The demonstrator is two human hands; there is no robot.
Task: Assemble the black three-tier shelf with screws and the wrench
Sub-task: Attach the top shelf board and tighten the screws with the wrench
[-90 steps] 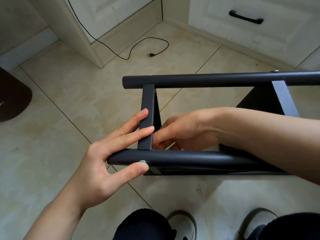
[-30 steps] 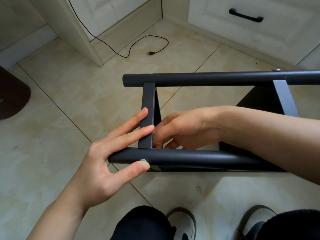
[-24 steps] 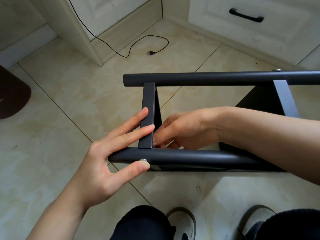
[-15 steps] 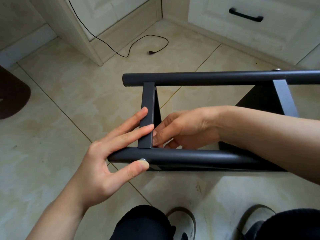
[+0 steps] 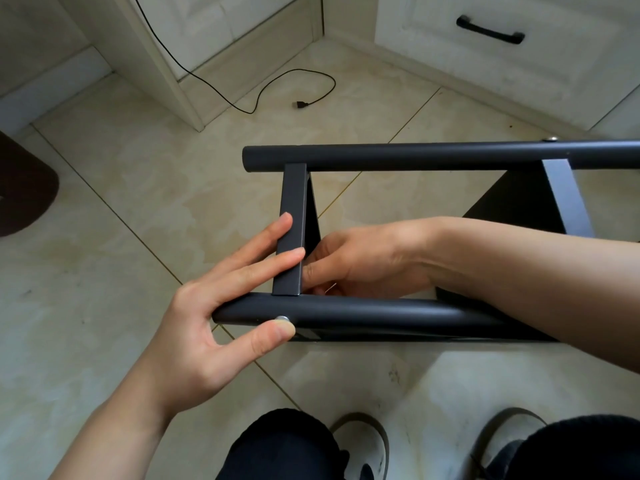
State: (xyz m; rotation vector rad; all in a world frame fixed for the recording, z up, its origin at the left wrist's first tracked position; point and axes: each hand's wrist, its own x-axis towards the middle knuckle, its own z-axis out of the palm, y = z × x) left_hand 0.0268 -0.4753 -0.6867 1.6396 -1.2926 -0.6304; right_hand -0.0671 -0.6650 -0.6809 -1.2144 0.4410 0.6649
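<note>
Shelf frame (image 5: 433, 157) lies on its side on the floor, tubes running left-right. Left hand (image 5: 214, 317) nearer: fingers straight on the crossbar (image 5: 292, 216), thumb pressing the screw head (image 5: 282, 319) on the near tube (image 5: 363, 311). Right hand (image 5: 363, 261) is behind the joint with fingers curled, likely on a nut; can't confirm.

black shelf frame (image 5: 363, 311) on its side

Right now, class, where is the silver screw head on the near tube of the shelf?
In the head view, the screw head sits near the left end of the near tube, just above the left hand's thumb tip.
</note>
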